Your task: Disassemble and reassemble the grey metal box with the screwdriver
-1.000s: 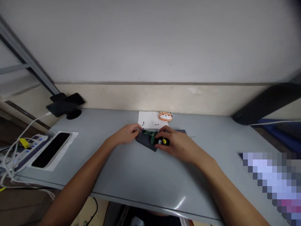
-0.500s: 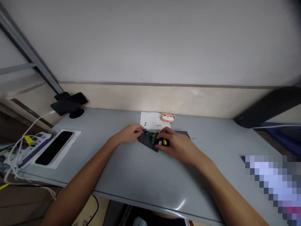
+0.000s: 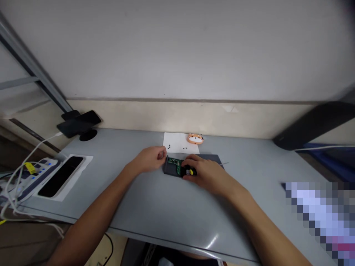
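A dark grey casing (image 3: 171, 169) lies on the desk with a green circuit board (image 3: 179, 168) showing in it. At the board's right end is a black part with a yellow round piece (image 3: 191, 172). My right hand (image 3: 205, 169) reaches over this black part, thumb on the near side and fingers on the far side, closed on it. My left hand (image 3: 149, 159) is at the casing's left end, its fingers curled together; whatever they hold, if anything, is hidden. Beneath my right hand, a flat dark panel (image 3: 213, 159) sticks out on the right.
White paper (image 3: 175, 139) with several tiny dark pieces lies behind the casing, an orange-and-white animal-faced case (image 3: 195, 139) on its edge. At left are a phone (image 3: 62, 175), a power strip (image 3: 41, 177) with cables and a device on a stand (image 3: 80, 123). A dark cylinder (image 3: 313, 123) is at right.
The casing has turned to lie straighter before me. My left fingers have gone from reaching along its corner to being curled up beside it. My right hand keeps its hold.
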Demonstrator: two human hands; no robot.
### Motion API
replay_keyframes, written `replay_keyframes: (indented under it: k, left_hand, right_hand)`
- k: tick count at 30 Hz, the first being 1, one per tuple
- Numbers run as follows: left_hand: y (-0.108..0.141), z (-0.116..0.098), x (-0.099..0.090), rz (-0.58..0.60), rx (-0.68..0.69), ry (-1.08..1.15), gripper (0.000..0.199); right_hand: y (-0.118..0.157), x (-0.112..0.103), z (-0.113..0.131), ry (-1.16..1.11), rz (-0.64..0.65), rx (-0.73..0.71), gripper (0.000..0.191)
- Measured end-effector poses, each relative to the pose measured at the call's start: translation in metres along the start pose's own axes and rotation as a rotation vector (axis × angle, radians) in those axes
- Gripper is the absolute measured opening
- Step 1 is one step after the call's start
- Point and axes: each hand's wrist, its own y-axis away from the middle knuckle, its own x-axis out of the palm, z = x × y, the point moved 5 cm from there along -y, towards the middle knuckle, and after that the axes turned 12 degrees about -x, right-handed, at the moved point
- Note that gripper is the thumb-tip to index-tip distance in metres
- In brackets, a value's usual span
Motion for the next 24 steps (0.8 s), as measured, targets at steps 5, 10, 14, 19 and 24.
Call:
replay_keyframes:
  k: [5, 10, 14, 19, 24]
  left_hand:
    - [0.009, -0.027, -0.004, -0.328, 0.185, -0.024, 0.01]
    - [0.017, -0.049, 0.025, -0.183, 0.448, -0.083, 0.024]
    - [0.017, -0.048, 0.041, -0.068, 0.433, -0.033, 0.053]
    - [0.014, -0.044, 0.045, 0.001, 0.394, -0.009, 0.051]
    - [0.012, -0.042, 0.045, 0.015, 0.428, 0.006, 0.047]
  right_hand:
    - [0.003, -0.009, -0.006, -0.073, -0.104, -0.026, 0.035]
    - [0.007, -0.039, -0.009, -0.063, -0.487, -0.015, 0.033]
    - [0.015, -0.062, 0.001, -0.004, -0.835, -0.062, 0.02]
    - [0.034, -0.071, -0.005, 0.07, -1.223, 0.038, 0.021]
    - [0.037, -0.06, -0.037, -0.23, -1.346, 0.208, 0.044]
